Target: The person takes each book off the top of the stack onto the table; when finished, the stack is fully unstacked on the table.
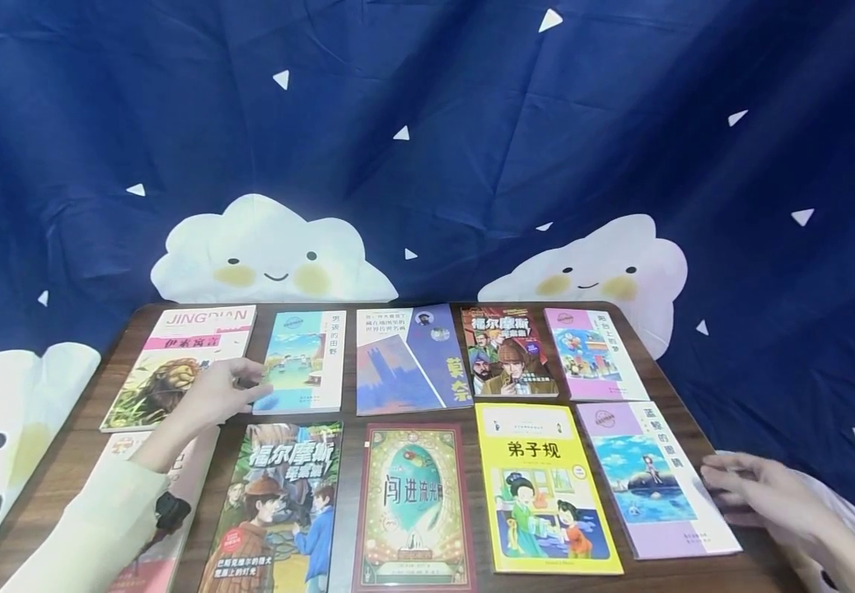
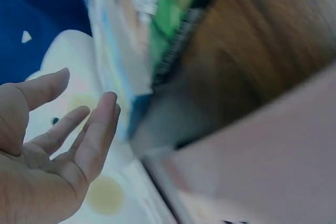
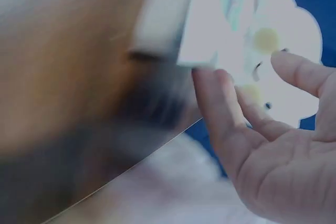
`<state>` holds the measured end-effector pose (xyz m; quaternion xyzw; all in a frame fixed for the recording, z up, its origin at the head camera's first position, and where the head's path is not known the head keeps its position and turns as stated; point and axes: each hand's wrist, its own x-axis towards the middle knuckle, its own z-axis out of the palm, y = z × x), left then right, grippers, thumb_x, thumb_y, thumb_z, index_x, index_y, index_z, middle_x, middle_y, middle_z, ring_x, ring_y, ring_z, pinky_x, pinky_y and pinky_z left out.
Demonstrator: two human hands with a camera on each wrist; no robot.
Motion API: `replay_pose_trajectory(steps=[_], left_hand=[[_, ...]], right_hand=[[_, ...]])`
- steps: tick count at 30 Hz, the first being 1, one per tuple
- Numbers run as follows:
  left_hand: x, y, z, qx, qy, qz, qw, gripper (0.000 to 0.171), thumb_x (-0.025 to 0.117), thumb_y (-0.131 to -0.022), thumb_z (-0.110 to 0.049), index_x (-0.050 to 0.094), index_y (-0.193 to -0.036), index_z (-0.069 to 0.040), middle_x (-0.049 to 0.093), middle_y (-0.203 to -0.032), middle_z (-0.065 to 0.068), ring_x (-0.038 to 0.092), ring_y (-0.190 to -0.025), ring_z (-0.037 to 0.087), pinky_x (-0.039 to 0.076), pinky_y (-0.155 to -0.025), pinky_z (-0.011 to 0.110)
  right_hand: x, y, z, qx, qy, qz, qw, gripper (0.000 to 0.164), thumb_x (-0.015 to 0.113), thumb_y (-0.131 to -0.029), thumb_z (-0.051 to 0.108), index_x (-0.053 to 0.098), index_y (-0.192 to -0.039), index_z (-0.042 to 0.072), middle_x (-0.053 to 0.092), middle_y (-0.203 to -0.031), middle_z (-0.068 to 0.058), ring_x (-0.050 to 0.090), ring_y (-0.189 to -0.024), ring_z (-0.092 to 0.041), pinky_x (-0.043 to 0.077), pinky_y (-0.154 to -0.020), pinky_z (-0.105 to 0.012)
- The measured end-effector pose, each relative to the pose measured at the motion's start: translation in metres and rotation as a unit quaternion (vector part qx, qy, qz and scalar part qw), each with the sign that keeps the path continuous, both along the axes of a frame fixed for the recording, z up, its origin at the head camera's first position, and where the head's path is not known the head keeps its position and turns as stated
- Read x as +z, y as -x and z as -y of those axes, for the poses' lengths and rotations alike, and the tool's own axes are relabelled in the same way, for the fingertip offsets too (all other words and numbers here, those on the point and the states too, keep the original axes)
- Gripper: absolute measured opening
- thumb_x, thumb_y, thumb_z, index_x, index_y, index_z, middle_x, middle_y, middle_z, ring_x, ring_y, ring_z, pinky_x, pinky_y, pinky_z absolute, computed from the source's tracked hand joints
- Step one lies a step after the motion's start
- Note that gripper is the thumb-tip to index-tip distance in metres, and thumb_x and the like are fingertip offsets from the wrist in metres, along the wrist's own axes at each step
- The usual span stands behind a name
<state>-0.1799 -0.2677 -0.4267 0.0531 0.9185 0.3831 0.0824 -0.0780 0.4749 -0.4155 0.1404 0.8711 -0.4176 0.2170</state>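
My left hand (image 1: 221, 389) hovers between the lion-cover book (image 1: 168, 379) and a light-blue book (image 1: 301, 350) in the back row, fingertips overlapping the light-blue book's left edge. In the left wrist view its fingers are loosely spread with nothing between them. Beside the outer edge of a lilac book with a blue seaside picture (image 1: 650, 486), at the front right, is my right hand (image 1: 764, 494). In the right wrist view its fingers reach out, relaxed, with the fingertips right at a white book corner (image 3: 197, 51).
Two rows of books lie face up on the dark wooden table (image 1: 349, 461). Between the ends are a yellow book (image 1: 549, 527), a green-and-gold book (image 1: 413, 535), detective comics (image 1: 509, 354) and a purple-blue book (image 1: 405, 362). A navy curtain with clouds (image 1: 427, 165) hangs behind.
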Motion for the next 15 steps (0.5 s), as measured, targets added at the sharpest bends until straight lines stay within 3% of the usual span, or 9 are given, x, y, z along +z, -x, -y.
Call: replay_pose_trajectory(steps=[3, 8, 12, 15], left_hand=[[0.009, -0.003, -0.008, -0.001, 0.011, -0.030, 0.9995, 0.050, 0.070, -0.103, -0.029, 0.062, -0.138, 0.006, 0.069, -0.128, 0.030, 0.077, -0.094, 0.031, 0.067, -0.077, 0.042], [0.027, -0.010, -0.033, -0.008, 0.014, -0.065, 0.9978, 0.043, 0.072, -0.101, -0.028, 0.068, -0.134, -0.001, 0.072, -0.128, 0.025, 0.076, -0.093, 0.026, 0.065, -0.075, 0.038], [0.038, -0.018, -0.054, -0.017, 0.002, -0.074, 0.9971, 0.039, 0.073, -0.101, -0.027, 0.070, -0.132, -0.004, 0.072, -0.133, 0.021, 0.076, -0.097, 0.029, 0.063, -0.070, 0.031], [0.043, -0.023, -0.067, -0.026, -0.005, -0.080, 0.9964, 0.040, 0.074, -0.100, -0.029, 0.070, -0.133, -0.007, 0.072, -0.135, 0.018, 0.075, -0.103, 0.032, 0.063, -0.070, 0.032]], right_hand=[[0.013, 0.015, 0.016, 0.034, -0.050, -0.059, 0.996, 0.071, 0.058, -0.110, 0.034, 0.037, -0.149, -0.020, 0.068, -0.131, -0.030, 0.068, -0.096, -0.001, 0.065, -0.081, -0.028], [0.033, 0.041, 0.046, 0.084, -0.140, -0.155, 0.974, 0.062, 0.061, -0.108, 0.038, 0.054, -0.143, -0.012, 0.069, -0.130, -0.032, 0.064, -0.100, -0.004, 0.056, -0.078, -0.026], [0.044, 0.061, 0.070, 0.083, -0.150, -0.210, 0.962, 0.055, 0.062, -0.107, 0.035, 0.058, -0.139, -0.010, 0.069, -0.129, -0.034, 0.067, -0.101, -0.016, 0.050, -0.072, -0.019], [0.051, 0.075, 0.090, 0.080, -0.142, -0.247, 0.955, 0.052, 0.061, -0.108, 0.034, 0.060, -0.139, -0.008, 0.065, -0.135, -0.035, 0.070, -0.110, -0.038, 0.049, -0.071, -0.014]])
